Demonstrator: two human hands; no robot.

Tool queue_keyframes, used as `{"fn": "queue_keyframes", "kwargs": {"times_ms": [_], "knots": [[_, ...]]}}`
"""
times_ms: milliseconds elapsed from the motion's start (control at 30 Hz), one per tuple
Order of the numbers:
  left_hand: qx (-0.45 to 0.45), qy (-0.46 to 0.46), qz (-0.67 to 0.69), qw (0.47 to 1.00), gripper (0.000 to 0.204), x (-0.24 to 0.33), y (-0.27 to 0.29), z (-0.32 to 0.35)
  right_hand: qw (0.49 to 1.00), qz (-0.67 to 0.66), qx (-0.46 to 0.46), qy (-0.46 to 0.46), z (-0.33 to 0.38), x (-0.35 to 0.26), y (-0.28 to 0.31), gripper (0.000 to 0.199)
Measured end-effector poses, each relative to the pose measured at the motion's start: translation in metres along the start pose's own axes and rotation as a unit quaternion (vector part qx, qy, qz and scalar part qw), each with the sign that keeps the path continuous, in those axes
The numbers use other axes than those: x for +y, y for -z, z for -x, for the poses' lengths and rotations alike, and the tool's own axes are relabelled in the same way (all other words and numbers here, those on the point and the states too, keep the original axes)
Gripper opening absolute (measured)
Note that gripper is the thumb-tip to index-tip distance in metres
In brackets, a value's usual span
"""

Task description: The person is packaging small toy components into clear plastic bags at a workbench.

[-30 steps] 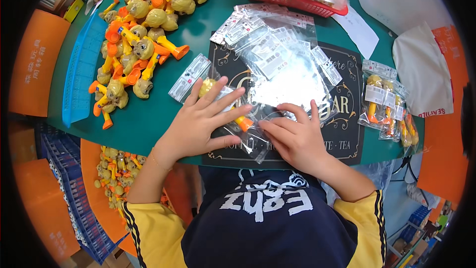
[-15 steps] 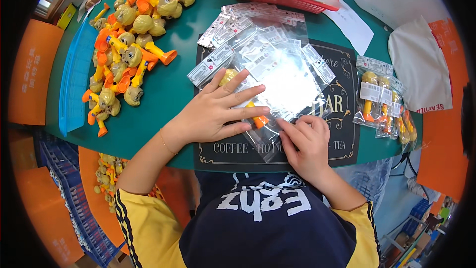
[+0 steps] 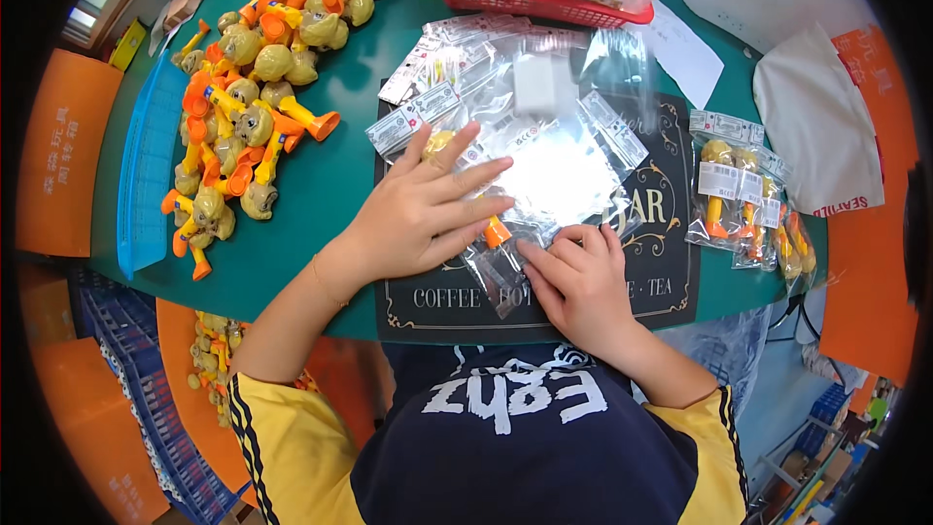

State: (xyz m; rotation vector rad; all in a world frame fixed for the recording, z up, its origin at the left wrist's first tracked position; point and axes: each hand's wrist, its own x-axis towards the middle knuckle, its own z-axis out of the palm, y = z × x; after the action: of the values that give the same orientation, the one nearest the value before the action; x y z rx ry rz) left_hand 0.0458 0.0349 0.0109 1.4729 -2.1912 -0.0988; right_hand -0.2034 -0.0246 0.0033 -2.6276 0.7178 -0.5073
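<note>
My left hand [image 3: 423,206] lies with its fingers spread over a clear plastic bag [image 3: 505,282] on the black mat [image 3: 432,316]. Inside the bag is a toy, its orange end [image 3: 497,232] showing beside the fingers and its golden head [image 3: 439,141] partly covered by them. My right hand [image 3: 585,277] is curled, thumb and forefinger pinching near the lower edge of that bag. Beyond both hands spreads a heap of flat clear bags with printed header strips [image 3: 413,122], where bright glare hides detail.
Loose yellow-and-orange toys [image 3: 255,122] are piled at the left, beside a blue tray [image 3: 151,170]. A red basket [image 3: 530,2] of bags stands at the back. Bagged toys [image 3: 731,190] lie at the right, near a pale cloth [image 3: 812,122] and a paper sheet [image 3: 685,53].
My right hand has shifted slightly left, and the lower end of the bag has moved left with it. My left hand remains spread over the toy, now covering more of its orange end.
</note>
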Motion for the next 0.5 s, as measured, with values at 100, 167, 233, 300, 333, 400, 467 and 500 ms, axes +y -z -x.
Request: {"fn": "queue_keyframes", "kwargs": {"times_ms": [100, 167, 233, 300, 333, 400, 467, 500], "knots": [[-0.028, -0.020, 0.030, 0.999, 0.035, 0.008, 0.001, 0.005, 1.000, -0.001, -0.009, 0.007, 0.000, 0.000, 0.005, 0.025], [-0.027, -0.017, 0.044, 0.999, 0.035, 0.012, -0.003, 0.009, 0.998, -0.030, -0.053, 0.025, 0.001, 0.002, 0.008, 0.022], [-0.019, 0.007, 0.081, 0.997, 0.032, 0.012, -0.006, 0.011, 0.995, -0.066, -0.074, 0.029, -0.003, 0.004, 0.019, 0.019], [-0.016, 0.009, 0.095, 0.995, 0.030, 0.011, -0.005, 0.010, 0.990, -0.101, -0.093, 0.033, -0.008, 0.007, 0.031, 0.017], [-0.013, 0.012, 0.108, 0.994, 0.029, 0.010, -0.005, 0.010, 0.982, -0.170, -0.082, -0.005, -0.010, 0.009, 0.038, 0.015], [-0.011, 0.011, 0.105, 0.994, 0.028, 0.008, -0.007, 0.010, 0.976, -0.214, -0.029, -0.012, -0.018, 0.021, 0.050, 0.015], [-0.007, 0.006, 0.106, 0.994, 0.028, 0.008, -0.008, 0.010, 0.981, -0.170, 0.019, -0.092, -0.022, 0.028, 0.067, 0.020], [-0.009, 0.011, 0.114, 0.993, 0.031, 0.008, -0.008, 0.012, 0.981, -0.144, 0.034, -0.123, -0.029, 0.035, 0.073, 0.024]]}}
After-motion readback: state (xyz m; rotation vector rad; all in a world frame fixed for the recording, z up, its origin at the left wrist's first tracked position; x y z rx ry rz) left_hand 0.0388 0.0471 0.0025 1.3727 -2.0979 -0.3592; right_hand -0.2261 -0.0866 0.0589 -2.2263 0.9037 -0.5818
